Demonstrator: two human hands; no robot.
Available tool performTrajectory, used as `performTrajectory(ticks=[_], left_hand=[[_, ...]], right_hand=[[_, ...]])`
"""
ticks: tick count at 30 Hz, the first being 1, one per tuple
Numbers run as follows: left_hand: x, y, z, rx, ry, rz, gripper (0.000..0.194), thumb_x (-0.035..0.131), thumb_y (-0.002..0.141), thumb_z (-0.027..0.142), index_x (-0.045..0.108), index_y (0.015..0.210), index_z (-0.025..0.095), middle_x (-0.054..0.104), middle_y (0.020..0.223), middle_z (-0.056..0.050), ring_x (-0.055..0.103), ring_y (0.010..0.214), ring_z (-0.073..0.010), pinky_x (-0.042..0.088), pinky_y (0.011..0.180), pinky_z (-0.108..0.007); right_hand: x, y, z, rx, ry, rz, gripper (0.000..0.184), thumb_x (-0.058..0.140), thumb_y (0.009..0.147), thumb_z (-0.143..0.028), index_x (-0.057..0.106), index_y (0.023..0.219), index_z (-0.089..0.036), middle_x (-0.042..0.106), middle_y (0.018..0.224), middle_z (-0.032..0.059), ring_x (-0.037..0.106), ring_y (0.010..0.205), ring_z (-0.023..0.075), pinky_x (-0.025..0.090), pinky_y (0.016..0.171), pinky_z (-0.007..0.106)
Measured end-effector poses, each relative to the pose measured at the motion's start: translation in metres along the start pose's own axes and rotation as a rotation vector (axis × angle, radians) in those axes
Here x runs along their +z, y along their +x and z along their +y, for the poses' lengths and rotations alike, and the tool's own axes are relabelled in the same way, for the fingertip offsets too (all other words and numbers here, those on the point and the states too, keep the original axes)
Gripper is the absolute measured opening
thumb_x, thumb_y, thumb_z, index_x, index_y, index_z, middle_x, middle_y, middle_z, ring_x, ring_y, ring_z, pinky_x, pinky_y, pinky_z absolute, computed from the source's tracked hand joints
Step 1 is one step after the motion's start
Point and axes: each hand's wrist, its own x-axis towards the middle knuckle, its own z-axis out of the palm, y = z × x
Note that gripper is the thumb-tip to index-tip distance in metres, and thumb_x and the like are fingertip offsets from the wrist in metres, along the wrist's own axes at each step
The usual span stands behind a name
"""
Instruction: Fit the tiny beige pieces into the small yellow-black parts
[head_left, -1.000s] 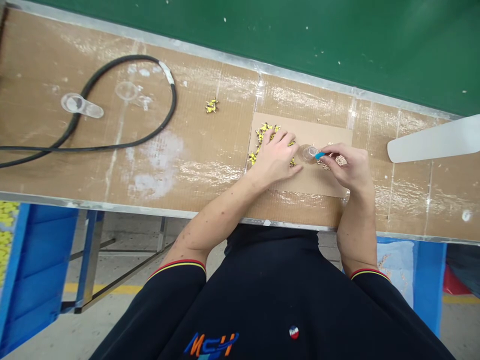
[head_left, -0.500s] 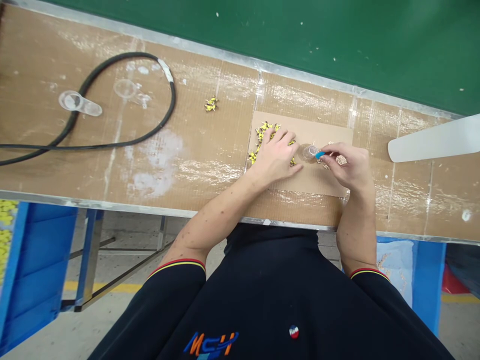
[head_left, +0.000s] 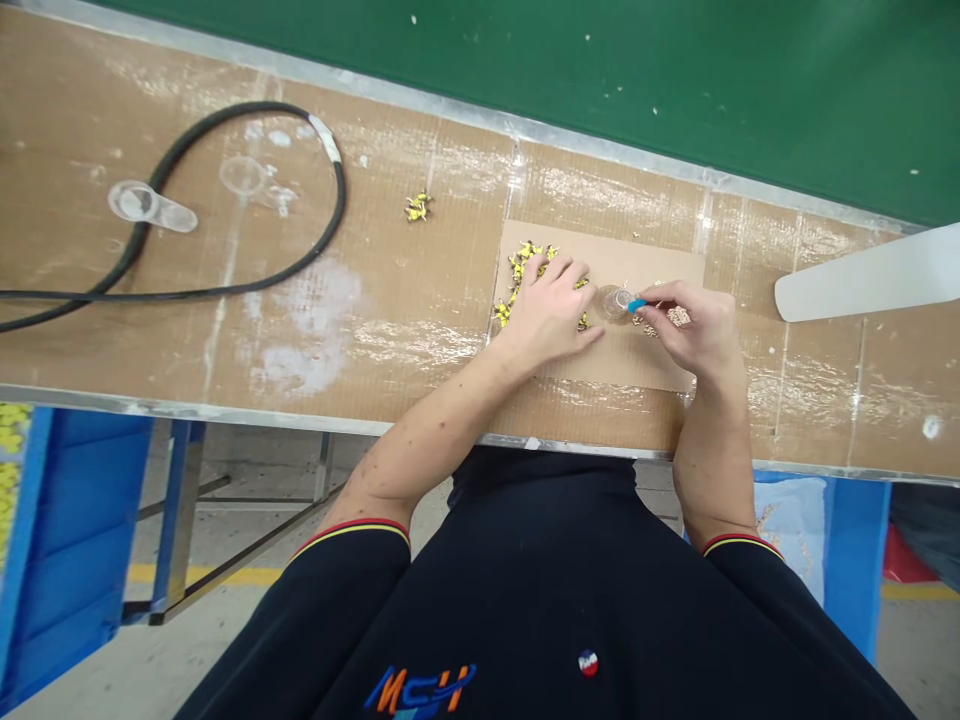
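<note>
My left hand (head_left: 553, 305) rests over a cluster of small yellow-and-black figures (head_left: 519, 268), fingers apart and slightly bent; part of the cluster is hidden under it. Between my two hands stands a small clear round cup (head_left: 616, 302). My right hand (head_left: 694, 318) pinches a small blue tool (head_left: 637, 305), whose tip is at the cup's edge; I cannot make out its exact kind. Tiny pale pieces (head_left: 679, 316) lie beneath and beside the right fingers. All of this sits on a flat cardboard sheet (head_left: 637, 368).
A few more yellow figures (head_left: 418, 207) lie left of the sheet. A looped black cable (head_left: 341, 200) and a clear plastic scoop-like piece (head_left: 154, 206) are farther left. To the right lies a white tube-like object (head_left: 862, 275). Blue crates (head_left: 90, 500) stand below the table edge.
The right hand with the blue tool has shifted very slightly left toward the cup. The left hand stays over the yellow figures; the view moves a little.
</note>
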Motion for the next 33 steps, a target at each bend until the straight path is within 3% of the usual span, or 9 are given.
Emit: performTrajectory(ticks=[9,19,33], left_hand=[[-0.004,0.000,0.002,-0.006,0.008,-0.030,0.041,0.065,0.091,0.045,0.074,0.118,0.015,0.066,0.137,-0.017,0.055,0.133,-0.0382,0.035,0.118,-0.062],[-0.003,0.000,0.001,-0.006,-0.018,-0.004,0.040,0.065,0.091,0.044,0.075,0.119,0.018,0.067,0.134,-0.016,0.055,0.132,-0.0381,0.037,0.116,-0.063],[-0.005,0.000,0.003,-0.013,-0.036,-0.010,0.038,0.065,0.091,0.042,0.074,0.118,0.017,0.066,0.135,-0.017,0.054,0.134,-0.0392,0.036,0.117,-0.064]], right_hand=[[-0.005,0.001,-0.002,-0.006,0.009,-0.001,0.011,0.072,0.090,-0.020,0.078,0.098,-0.025,0.083,0.087,0.0011,0.076,0.074,0.0191,0.063,0.069,0.033],[0.003,0.004,0.009,-0.029,-0.012,0.053,0.019,0.060,0.095,-0.017,0.073,0.104,-0.028,0.082,0.100,0.0034,0.077,0.093,0.0223,0.064,0.077,0.039],[0.005,0.006,0.008,-0.050,-0.002,-0.018,0.017,0.058,0.096,-0.018,0.071,0.100,-0.028,0.082,0.097,0.0030,0.077,0.093,0.0229,0.063,0.084,0.042]])
